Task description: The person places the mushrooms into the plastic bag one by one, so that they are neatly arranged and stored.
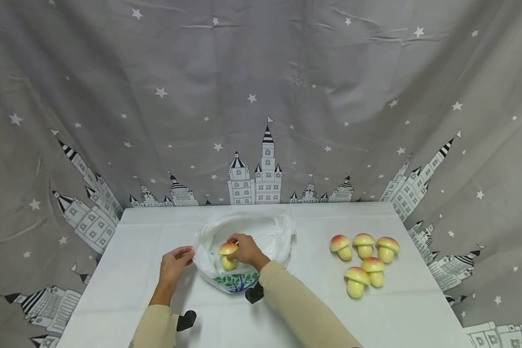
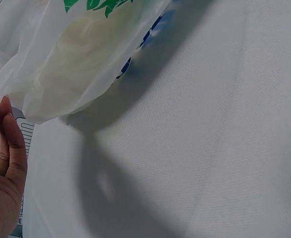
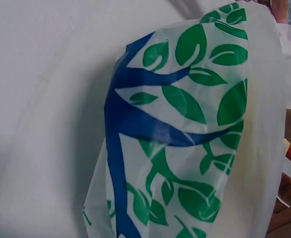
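A white plastic bag [image 1: 278,244], printed with green leaves and a blue tree, lies with its mouth spread wide in the head view. My left hand [image 1: 172,268] pinches the bag's left rim between thumb and fingertips, which the left wrist view also shows. Inside the bag's mouth, my right hand [image 1: 249,252] grips a toy mushroom [image 1: 228,249] with a red-orange cap and a yellow stem. That mushroom stands upright, stem down. From the right wrist, the printed bag wall [image 3: 185,99] covers most of the mushroom and part of the fingers.
To the right of the bag, several more toy mushrooms [image 1: 356,280] lie in a loose group on the white tablecloth [image 1: 313,309]. Behind the table hangs a grey curtain [image 1: 261,63] with stars and castles, and it also drapes along both sides.
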The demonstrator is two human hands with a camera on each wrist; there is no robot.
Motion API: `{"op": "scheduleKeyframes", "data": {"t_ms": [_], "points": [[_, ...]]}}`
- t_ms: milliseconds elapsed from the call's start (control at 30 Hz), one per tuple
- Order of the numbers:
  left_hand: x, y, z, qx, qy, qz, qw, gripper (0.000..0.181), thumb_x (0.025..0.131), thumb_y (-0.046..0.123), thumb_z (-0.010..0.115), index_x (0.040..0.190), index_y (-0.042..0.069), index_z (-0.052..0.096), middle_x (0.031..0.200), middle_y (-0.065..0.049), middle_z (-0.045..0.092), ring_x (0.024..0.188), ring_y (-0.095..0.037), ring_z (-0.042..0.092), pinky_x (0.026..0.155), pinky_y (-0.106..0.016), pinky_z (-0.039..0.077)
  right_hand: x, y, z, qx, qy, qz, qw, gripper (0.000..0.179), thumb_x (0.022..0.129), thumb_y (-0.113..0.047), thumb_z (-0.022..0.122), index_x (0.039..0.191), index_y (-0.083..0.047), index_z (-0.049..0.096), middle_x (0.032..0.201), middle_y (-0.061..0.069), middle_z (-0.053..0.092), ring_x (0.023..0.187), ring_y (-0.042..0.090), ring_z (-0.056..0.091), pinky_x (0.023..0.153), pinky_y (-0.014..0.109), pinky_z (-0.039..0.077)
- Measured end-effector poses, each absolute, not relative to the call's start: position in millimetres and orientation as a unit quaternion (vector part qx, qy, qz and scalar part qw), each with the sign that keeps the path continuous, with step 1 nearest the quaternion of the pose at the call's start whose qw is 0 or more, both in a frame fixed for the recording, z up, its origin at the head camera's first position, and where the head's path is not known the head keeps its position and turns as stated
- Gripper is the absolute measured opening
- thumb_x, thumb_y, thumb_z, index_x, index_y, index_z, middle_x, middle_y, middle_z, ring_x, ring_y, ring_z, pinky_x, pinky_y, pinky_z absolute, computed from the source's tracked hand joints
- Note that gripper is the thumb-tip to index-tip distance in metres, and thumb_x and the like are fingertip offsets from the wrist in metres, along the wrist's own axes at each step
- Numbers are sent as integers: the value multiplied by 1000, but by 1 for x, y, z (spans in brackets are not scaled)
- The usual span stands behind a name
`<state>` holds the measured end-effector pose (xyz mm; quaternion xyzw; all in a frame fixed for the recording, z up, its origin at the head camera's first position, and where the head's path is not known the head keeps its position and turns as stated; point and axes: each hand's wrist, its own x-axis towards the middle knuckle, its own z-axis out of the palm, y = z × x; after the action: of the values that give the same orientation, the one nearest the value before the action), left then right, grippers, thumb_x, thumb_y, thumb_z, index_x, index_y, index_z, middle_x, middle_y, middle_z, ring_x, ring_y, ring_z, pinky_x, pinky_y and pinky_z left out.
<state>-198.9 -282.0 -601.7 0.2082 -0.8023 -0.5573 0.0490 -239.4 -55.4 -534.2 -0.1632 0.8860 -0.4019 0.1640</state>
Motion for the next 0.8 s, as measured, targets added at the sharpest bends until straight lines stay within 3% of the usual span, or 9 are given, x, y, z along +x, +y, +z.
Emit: {"op": "scheduleKeyframes", "data": {"t_ms": [467,800], "points": [[-202,-286,-614,228,-804,-547,51,22,86,21,63,104,9,64,98,-9,65,75,-12,63,63,-14,50,-233,-64,-541,-153,884,-407,170,39,69,-15,78,103,-10,61,98,2,61,88,14,54,79,26,46],[-198,-285,-607,209,-793,-570,54,27,84,22,65,104,4,63,90,-7,65,71,-9,62,57,-10,47,-234,-62,-539,-159,884,-403,175,47,69,-21,78,111,-9,59,106,5,61,95,18,55,81,28,47]]}}
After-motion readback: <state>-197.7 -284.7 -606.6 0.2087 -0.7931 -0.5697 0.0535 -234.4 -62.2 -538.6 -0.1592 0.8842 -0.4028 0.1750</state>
